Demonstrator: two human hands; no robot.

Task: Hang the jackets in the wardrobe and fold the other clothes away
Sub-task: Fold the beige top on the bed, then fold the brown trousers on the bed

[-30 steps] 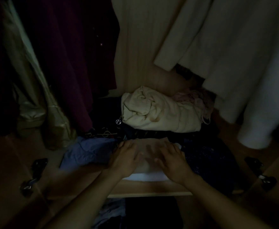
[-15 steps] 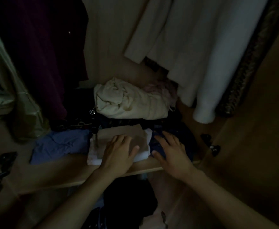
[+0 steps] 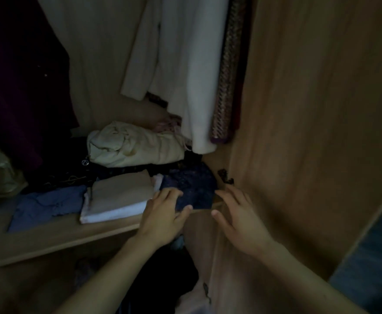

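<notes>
In the dim wardrobe, a folded beige and white stack [image 3: 117, 197] lies on the wooden shelf [image 3: 61, 236]. To its right sits a dark navy lace garment [image 3: 192, 186]. My left hand [image 3: 163, 217] rests on the navy garment's front edge, fingers on top and thumb at its front. My right hand [image 3: 237, 215] hovers with spread fingers just right of the garment, beside the side panel, holding nothing. A cream bundle [image 3: 135, 146] lies behind. A white jacket [image 3: 185, 71] hangs above.
A blue garment [image 3: 47, 205] lies flat at the shelf's left. Dark maroon clothes [image 3: 22, 82] hang at left, a patterned garment [image 3: 227, 82] at right. The wooden side panel [image 3: 310, 132] and a hinge [image 3: 225, 176] stand close on the right. Dark clothes fill the space below the shelf.
My view has swung right. My left hand moved off the beige stack onto the navy garment; my right hand slid right, off the navy garment, toward the side panel.
</notes>
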